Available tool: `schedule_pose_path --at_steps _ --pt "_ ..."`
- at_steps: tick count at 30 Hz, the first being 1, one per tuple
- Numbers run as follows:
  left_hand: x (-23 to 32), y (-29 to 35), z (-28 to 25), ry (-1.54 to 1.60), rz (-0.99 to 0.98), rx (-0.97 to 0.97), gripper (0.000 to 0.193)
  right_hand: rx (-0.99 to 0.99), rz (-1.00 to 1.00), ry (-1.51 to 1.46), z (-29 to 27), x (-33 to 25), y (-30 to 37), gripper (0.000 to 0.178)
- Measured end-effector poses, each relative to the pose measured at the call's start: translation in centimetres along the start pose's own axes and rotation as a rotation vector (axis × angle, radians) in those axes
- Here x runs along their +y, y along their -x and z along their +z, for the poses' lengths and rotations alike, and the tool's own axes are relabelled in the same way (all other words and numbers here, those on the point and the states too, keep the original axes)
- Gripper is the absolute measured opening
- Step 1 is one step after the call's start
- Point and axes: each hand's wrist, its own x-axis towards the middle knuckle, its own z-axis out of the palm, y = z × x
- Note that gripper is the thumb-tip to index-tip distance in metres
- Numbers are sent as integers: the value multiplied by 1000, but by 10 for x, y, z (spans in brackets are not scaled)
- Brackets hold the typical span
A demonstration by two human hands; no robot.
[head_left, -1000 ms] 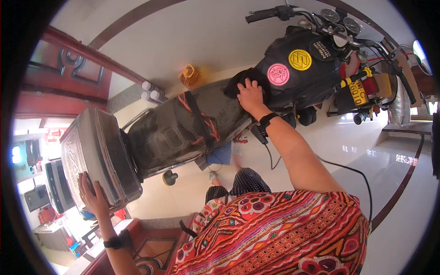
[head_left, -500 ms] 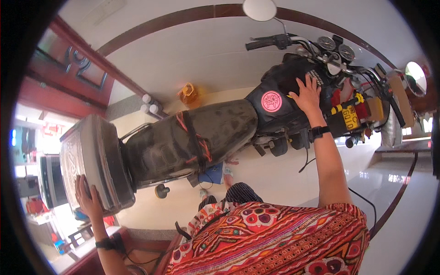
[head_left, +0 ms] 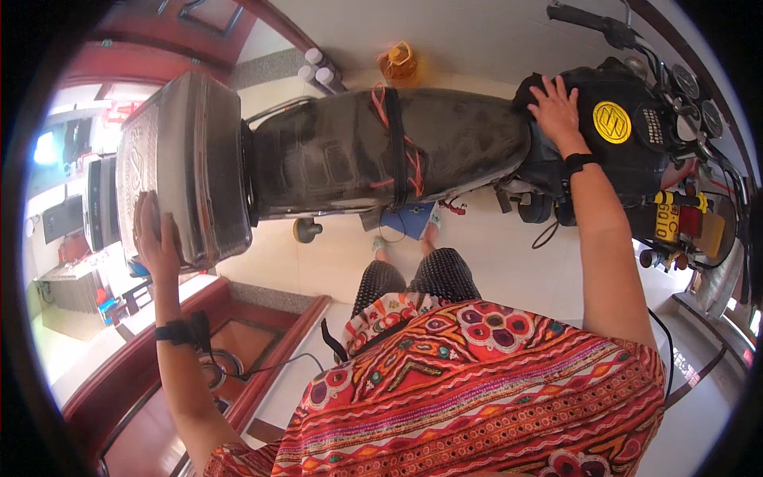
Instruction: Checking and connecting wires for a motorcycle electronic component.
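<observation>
A motorcycle stands crosswise in front of me, its worn black seat [head_left: 334,151] in the middle. My left hand [head_left: 159,242] lies flat, fingers stretched, against the grey-black tail box [head_left: 187,159] at the left end. Over at the seat's front edge, my right hand [head_left: 558,118] spreads its fingers on the black tank cover [head_left: 644,155]. Dark cover material bunches by those fingertips. A round yellow emblem [head_left: 612,122] shows just right of that hand. Pink cord and a black strap [head_left: 397,147] cross the seat.
Handlebars [head_left: 592,22] and gauges [head_left: 685,81] rise at the far right. Along the far wall stand a jug of amber liquid [head_left: 400,65] and several pale-topped cylinders [head_left: 326,75]. A blue object [head_left: 409,221] lies by my feet. A reddish wooden door [head_left: 254,338] is near left.
My right hand has moved left across the tank toward the seat. A pink emblem no longer shows; the yellow one does. My left hand stays on the box. The view has shifted.
</observation>
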Motion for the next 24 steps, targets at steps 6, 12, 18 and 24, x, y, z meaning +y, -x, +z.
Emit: schedule_pose_path --at_steps 6,12,18,24 --pt "-39 0 15 85 11 46 47 229 269 119 -8 29 3 45" --pt "-18 -2 26 68 17 55 45 436 347 139 26 100 56 46" --pt "-1 -27 46 11 67 103 46 457 355 -42 79 53 93 49" --pt "37 -61 81 -110 19 105 48 100 -34 -513 102 -21 91 40"
